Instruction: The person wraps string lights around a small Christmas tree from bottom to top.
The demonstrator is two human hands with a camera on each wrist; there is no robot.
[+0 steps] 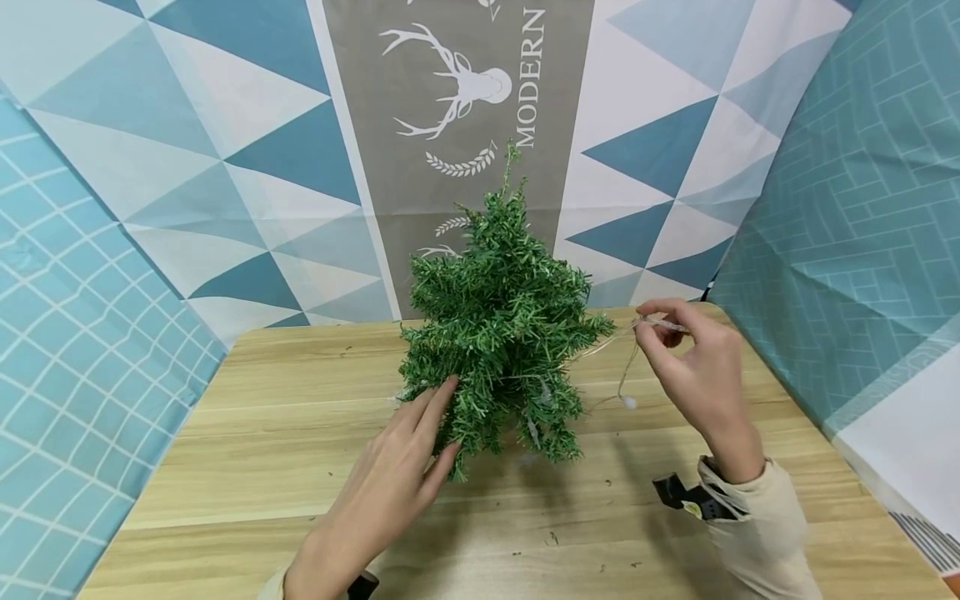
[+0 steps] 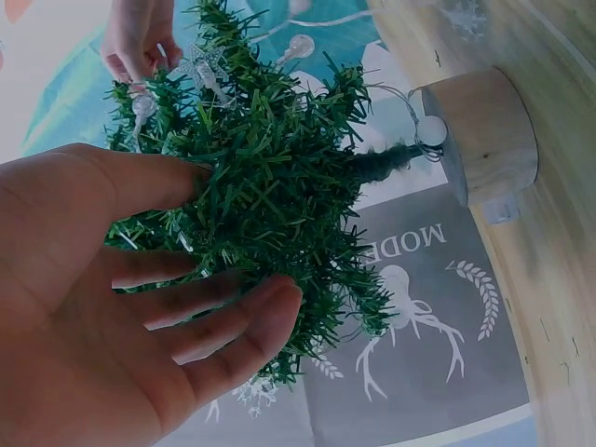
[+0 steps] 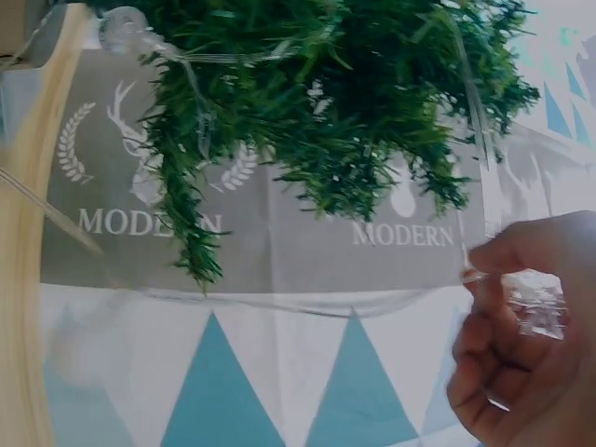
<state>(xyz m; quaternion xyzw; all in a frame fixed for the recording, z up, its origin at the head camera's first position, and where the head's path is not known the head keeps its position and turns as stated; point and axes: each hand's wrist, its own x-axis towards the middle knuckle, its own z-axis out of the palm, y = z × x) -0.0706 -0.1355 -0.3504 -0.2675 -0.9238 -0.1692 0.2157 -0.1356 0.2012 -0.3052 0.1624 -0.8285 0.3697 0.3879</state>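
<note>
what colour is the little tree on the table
The little tree is green, showing best in the head view.

Cream sleeve (image 1: 765, 533), black wrist camera (image 1: 669, 490)

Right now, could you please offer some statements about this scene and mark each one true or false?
1. The right hand pinches the light string. True.
2. The tree lies on its side. False: the tree stands upright on the table.
3. The left hand also pinches the light string. False: the left hand touches the tree.
4. The tree has a round wooden base. True.
5. A deer print is on the backdrop. True.
</note>
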